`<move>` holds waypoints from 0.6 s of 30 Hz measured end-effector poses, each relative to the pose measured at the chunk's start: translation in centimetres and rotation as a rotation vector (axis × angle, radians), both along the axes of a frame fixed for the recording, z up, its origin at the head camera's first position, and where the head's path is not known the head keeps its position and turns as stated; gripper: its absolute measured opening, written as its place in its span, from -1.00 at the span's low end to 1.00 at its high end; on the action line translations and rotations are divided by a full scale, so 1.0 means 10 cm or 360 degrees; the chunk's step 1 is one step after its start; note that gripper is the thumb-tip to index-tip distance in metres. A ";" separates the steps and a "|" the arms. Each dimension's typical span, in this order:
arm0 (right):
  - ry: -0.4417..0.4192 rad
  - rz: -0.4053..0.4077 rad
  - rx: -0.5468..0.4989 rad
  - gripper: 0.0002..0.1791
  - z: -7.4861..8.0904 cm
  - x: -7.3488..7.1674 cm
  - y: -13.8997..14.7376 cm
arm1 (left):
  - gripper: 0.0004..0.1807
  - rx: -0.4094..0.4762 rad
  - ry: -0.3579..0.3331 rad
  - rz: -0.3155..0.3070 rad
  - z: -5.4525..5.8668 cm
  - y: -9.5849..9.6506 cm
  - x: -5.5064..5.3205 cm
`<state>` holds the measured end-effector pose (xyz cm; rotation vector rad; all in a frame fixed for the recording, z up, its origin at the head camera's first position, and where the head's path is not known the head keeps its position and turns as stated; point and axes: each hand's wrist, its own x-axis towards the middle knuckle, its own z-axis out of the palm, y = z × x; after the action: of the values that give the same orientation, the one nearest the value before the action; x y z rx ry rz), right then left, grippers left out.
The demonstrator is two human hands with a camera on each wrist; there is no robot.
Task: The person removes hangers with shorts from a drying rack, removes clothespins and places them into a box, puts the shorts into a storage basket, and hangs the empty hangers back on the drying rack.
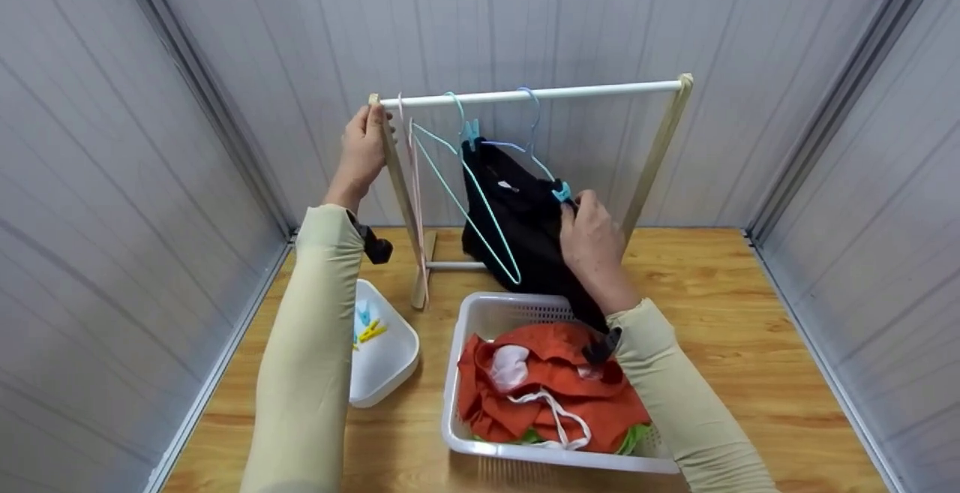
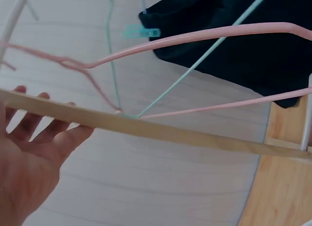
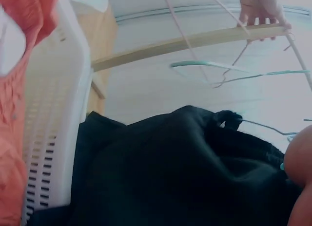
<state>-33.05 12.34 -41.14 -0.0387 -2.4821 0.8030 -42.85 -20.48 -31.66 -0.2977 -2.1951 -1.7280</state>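
Observation:
My left hand [image 1: 364, 149] grips the top of the left wooden post [image 2: 161, 131] of a clothes rack; the left wrist view shows its fingers around the post. A black garment [image 1: 517, 238], which looks like trousers, hangs tilted from a blue-purple hanger [image 1: 534, 114]. A light-blue clothespin [image 1: 471, 135] clips its higher left corner. At the lower right corner my right hand [image 1: 596, 241] pinches another light-blue clothespin [image 1: 562, 192] against the waistband. In the right wrist view that hand is mostly cut off, and the black cloth [image 3: 161, 172] fills the lower part.
Mint [image 1: 487, 204] and pink [image 1: 417, 200] hangers hang empty on the white rail [image 1: 600, 90]. A white basket [image 1: 454, 403] of orange clothes [image 1: 555, 410] stands in front of the rack. Left of it sits a white bin [image 1: 397, 373] with several clothespins [image 1: 372, 330]. Grey panels wall the space.

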 end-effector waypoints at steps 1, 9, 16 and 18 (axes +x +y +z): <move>0.0021 -0.0005 0.0034 -0.63 -0.02 0.01 -0.01 | -0.51 -0.0010 0.0036 0.0027 -0.03 0.00 0.01; 0.0147 -0.0008 0.0129 -0.59 0.03 0.00 -0.03 | -0.52 -0.0042 0.0139 0.0162 -0.06 -0.07 0.07; 0.0237 -0.0008 0.0119 -0.57 0.18 0.02 0.06 | -0.51 -0.0068 0.0120 0.0174 -0.03 -0.09 0.05; 0.0244 -0.0036 0.0116 -0.55 0.23 0.04 0.11 | -0.51 -0.0076 0.0115 0.0177 -0.03 -0.07 0.04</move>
<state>-32.67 13.40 -38.85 0.0202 -2.3594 0.6795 -42.44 -21.21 -31.99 -0.2410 -2.1612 -1.5836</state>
